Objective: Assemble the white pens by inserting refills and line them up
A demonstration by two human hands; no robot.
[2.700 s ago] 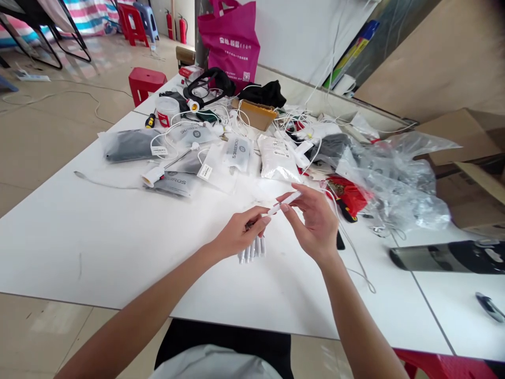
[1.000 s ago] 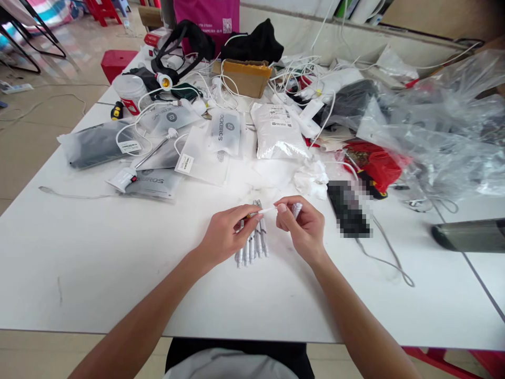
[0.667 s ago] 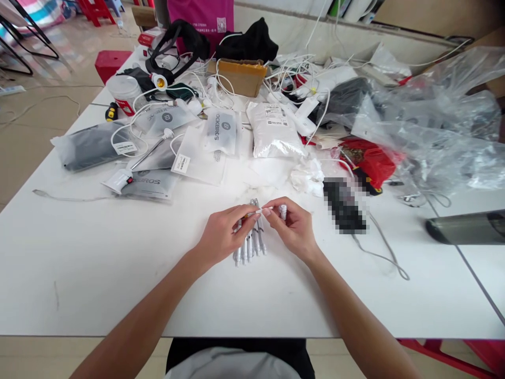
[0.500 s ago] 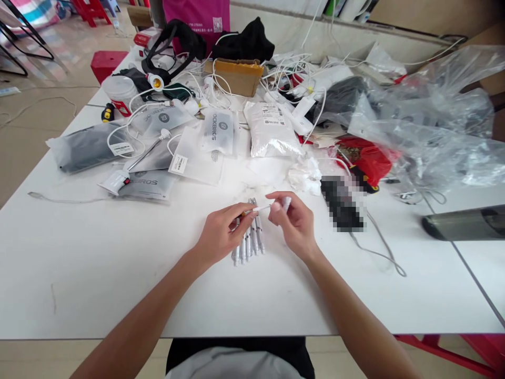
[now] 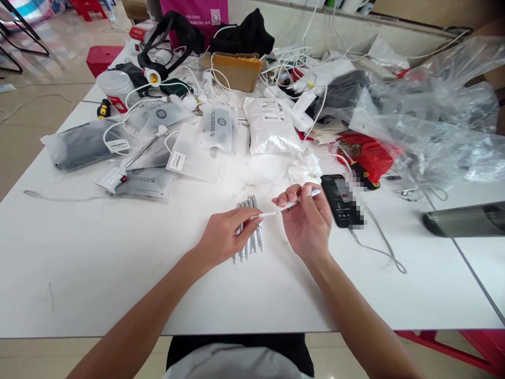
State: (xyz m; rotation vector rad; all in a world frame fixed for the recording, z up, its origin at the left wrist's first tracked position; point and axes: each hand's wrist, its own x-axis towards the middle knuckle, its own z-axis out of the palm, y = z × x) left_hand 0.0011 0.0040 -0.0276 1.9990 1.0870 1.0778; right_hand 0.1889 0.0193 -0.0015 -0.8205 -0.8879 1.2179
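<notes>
Right hand (image 5: 306,223): grip closed, pinching slim white rod (image 5: 270,212) at the fingertips, seemingly for fine control. Left hand (image 5: 223,237): grip open, fingers extended over silver-white rods (image 5: 249,247) gathered on desk (image 5: 98,273), seemingly for easy reach.

A slim white pen-shaped rod (image 5: 286,206) angles up across a fan of silver-and-white rods (image 5: 254,243) lying close together on the white worktop (image 5: 118,273).
</notes>
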